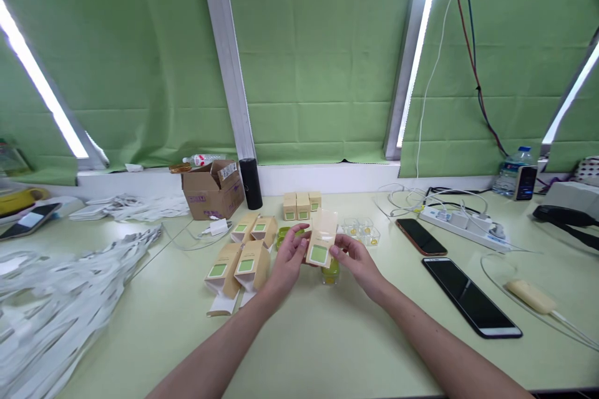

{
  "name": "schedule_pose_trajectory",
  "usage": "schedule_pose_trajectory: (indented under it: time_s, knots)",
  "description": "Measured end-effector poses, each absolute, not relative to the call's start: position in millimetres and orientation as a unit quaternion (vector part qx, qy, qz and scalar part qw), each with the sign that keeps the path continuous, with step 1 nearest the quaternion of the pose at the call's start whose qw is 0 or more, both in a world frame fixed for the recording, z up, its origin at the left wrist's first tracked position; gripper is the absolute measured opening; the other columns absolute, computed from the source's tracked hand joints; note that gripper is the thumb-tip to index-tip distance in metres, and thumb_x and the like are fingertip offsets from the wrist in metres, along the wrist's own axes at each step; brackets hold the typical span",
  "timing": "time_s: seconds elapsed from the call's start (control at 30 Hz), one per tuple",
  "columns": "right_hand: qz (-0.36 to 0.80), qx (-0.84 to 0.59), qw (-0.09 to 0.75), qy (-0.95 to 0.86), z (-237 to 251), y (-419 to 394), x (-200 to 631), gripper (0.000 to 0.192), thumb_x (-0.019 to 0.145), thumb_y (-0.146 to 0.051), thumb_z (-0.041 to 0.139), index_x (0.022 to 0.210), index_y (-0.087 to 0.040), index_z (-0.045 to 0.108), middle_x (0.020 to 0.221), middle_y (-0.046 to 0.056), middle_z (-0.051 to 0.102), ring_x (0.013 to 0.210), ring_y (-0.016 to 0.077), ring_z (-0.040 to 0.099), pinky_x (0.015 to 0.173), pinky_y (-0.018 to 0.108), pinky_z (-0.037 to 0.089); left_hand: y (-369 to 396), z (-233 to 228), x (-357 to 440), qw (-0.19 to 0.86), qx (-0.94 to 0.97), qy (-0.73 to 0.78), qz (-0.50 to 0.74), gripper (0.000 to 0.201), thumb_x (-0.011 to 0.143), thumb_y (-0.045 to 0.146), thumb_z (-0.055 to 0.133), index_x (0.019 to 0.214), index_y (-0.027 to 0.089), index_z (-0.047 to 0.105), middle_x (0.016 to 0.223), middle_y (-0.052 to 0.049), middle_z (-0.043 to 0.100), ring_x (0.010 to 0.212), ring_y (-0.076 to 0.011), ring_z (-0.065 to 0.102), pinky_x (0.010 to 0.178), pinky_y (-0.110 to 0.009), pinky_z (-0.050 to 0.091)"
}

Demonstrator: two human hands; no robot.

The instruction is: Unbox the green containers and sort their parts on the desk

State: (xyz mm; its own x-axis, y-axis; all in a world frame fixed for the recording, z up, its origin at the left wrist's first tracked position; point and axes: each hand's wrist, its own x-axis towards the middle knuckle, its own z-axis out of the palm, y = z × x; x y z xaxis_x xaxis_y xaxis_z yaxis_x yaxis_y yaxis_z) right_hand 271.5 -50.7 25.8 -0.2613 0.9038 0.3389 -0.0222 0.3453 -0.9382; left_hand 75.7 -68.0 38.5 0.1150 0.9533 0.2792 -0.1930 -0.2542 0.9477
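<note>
Left hand (291, 254) and right hand (359, 260) grip opposite sides of a tan carton (319, 244) above the table (327, 336), between its near and far edges; green jar (331, 272) partly hidden behind; small boxes (303, 204) near the far edge.

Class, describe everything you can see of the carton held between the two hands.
The carton is tan and looks like thin card, with a green rectangle near its lower end and a paler, shiny upper part. It is held up over the table, its printed face towards the camera, the left hand at one side and the right hand at the other. Whether it is flat or opened out is unclear.
</note>
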Motion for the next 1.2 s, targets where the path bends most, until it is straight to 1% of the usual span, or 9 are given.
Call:
schedule_pose_trajectory:
  time_s: [0.1,0.2,0.27,0.33,0.43,0.57,0.83,1.03,1.2]
  knots:
    - [0.502,-0.335,0.521,-0.603,31.1,-51.4,272.0,0.059,0.078,-0.075,0.075,0.105,-0.022,0.073,0.108,0.011,0.077,0.103,0.03,0.069,0.096,0.043,0.054,-68.7,38.4,73.0,0.472,0.579,0.323,0.581,0.043,0.094,0.038,0.065,0.133,0.022,0.054,0.137,-0.014,0.067,0.114,-0.0278,0.069,0.085,-0.038,0.06]
    - [0.526,-0.328,0.535,-0.574,34.6,-53.5,271.5,0.06,0.075,-0.075,0.078,0.103,-0.022,0.074,0.111,0.011,0.078,0.111,0.0314,0.069,0.102,0.044,0.052,-70.0,35.1,71.4,0.436,0.624,0.309,0.57,0.048,0.09,0.025,0.065,0.137,0.024,0.056,0.149,-0.013,0.059,0.137,-0.031,0.055,0.107,-0.044,0.051]
    - [0.527,-0.324,0.54,-0.571,35.5,-54.5,270.9,0.059,0.075,-0.074,0.079,0.103,-0.023,0.074,0.112,0.011,0.079,0.113,0.0318,0.069,0.104,0.045,0.051,-71.3,32.5,72.0,0.412,0.653,0.308,0.555,0.056,0.088,0.021,0.065,0.142,0.025,0.054,0.152,-0.011,0.056,0.144,-0.0317,0.049,0.117,-0.048,0.042]
    - [0.523,-0.326,0.541,-0.573,35.3,-54.5,270.2,0.058,0.075,-0.074,0.079,0.102,-0.023,0.074,0.111,0.011,0.079,0.112,0.0323,0.07,0.104,0.046,0.052,-72.6,30.8,73.7,0.398,0.673,0.303,0.544,0.06,0.089,0.021,0.065,0.147,0.026,0.05,0.154,-0.011,0.054,0.146,-0.0321,0.046,0.122,-0.051,0.035]
    - [0.516,-0.331,0.541,-0.576,34.2,-52.9,269.3,0.057,0.074,-0.074,0.079,0.1,-0.023,0.074,0.11,0.011,0.079,0.111,0.0325,0.071,0.102,0.047,0.053,-73.7,30.2,76.2,0.393,0.683,0.294,0.542,0.058,0.094,0.028,0.064,0.149,0.026,0.047,0.155,-0.012,0.053,0.146,-0.0328,0.046,0.124,-0.052,0.034]
    - [0.511,-0.334,0.541,-0.579,32.4,-50.1,268.7,0.057,0.075,-0.074,0.078,0.1,-0.023,0.073,0.109,0.011,0.079,0.109,0.032,0.071,0.101,0.046,0.053,-73.7,30.9,77.4,0.385,0.685,0.295,0.543,0.055,0.098,0.036,0.063,0.15,0.025,0.046,0.155,-0.013,0.052,0.146,-0.0335,0.046,0.123,-0.052,0.035]
    - [0.48,-0.354,0.539,-0.595,26.0,-46.2,268.1,0.059,0.077,-0.076,0.075,0.101,-0.023,0.07,0.104,0.011,0.079,0.1,0.0298,0.071,0.099,0.047,0.052,-75.3,33.0,77.5,0.38,0.686,0.307,0.539,0.055,0.099,0.039,0.063,0.149,0.025,0.045,0.155,-0.013,0.051,0.147,-0.0326,0.045,0.122,-0.05,0.036]
    - [0.487,-0.341,0.532,-0.604,23.9,-46.5,267.1,0.058,0.079,-0.074,0.074,0.108,-0.024,0.067,0.101,0.01,0.078,0.101,0.0298,0.071,0.092,0.044,0.054,-73.9,32.6,77.3,0.38,0.685,0.298,0.545,0.053,0.099,0.041,0.062,0.147,0.025,0.046,0.153,-0.013,0.052,0.144,-0.0327,0.047,0.119,-0.05,0.038]
    - [0.475,-0.343,0.528,-0.615,20.3,-46.6,267.7,0.055,0.08,-0.067,0.077,0.11,-0.023,0.065,0.095,0.008,0.078,0.101,0.0288,0.072,0.093,0.043,0.054,-73.8,33.1,77.7,0.38,0.679,0.306,0.548,0.053,0.097,0.041,0.065,0.144,0.025,0.048,0.151,-0.013,0.054,0.143,-0.0325,0.048,0.118,-0.049,0.039]
